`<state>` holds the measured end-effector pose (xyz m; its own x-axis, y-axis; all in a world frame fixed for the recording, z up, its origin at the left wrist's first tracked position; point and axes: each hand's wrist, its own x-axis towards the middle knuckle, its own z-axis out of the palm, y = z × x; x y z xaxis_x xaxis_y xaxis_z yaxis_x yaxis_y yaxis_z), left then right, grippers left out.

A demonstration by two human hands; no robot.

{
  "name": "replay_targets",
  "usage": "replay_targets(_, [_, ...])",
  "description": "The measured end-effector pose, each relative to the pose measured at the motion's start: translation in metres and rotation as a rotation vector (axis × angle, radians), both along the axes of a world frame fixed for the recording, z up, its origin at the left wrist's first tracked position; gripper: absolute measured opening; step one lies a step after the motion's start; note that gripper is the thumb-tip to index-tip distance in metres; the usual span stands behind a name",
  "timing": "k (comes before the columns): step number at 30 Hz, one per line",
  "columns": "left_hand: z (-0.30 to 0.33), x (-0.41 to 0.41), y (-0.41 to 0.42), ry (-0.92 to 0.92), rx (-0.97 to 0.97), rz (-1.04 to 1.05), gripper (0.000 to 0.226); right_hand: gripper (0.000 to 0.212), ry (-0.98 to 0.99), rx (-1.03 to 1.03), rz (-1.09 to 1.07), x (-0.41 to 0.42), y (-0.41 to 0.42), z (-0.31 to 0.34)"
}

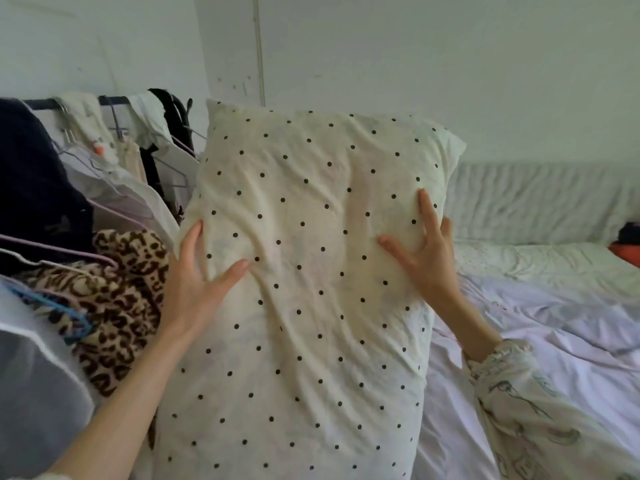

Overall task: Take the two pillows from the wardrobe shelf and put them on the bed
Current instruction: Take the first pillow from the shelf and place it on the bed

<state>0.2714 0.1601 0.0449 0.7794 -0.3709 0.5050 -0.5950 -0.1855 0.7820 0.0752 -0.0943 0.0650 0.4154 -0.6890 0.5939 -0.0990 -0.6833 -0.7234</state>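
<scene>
A cream pillow with black polka dots (pixel 304 271) stands upright in front of me, held between both hands. My left hand (pixel 197 275) presses its left side with the thumb on the front. My right hand (pixel 426 251) grips its right edge, fingers spread on the front. The bed (pixel 540 323) with a pale lilac sheet lies to the right, behind and below the pillow. A second pale, finely speckled pillow (pixel 519 261) lies at the head of the bed. The wardrobe shelf is out of view.
A clothes rail (pixel 114 98) with hanging garments and hangers crowds the left side, including a leopard-print piece (pixel 121 299) and a dark garment (pixel 31 174). A grey padded headboard (pixel 540 199) runs along the white wall. An orange and dark object (pixel 628 244) sits at the far right.
</scene>
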Motion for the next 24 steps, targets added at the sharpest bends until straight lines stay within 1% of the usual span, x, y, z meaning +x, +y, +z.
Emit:
replay_targets(12, [-0.004, 0.197, -0.218, 0.023, -0.024, -0.071, 0.091, 0.089, 0.006, 0.024, -0.096, 0.171, -0.186, -0.003])
replay_targets(18, [0.005, 0.269, -0.34, -0.006, -0.027, -0.178, 0.09, 0.091, 0.003, 0.063, -0.212, 0.223, -0.284, -0.002])
replay_targets(24, [-0.012, 0.322, -0.459, 0.025, -0.001, -0.266, 0.088, 0.09, 0.009, 0.081, -0.281, 0.261, -0.384, -0.018])
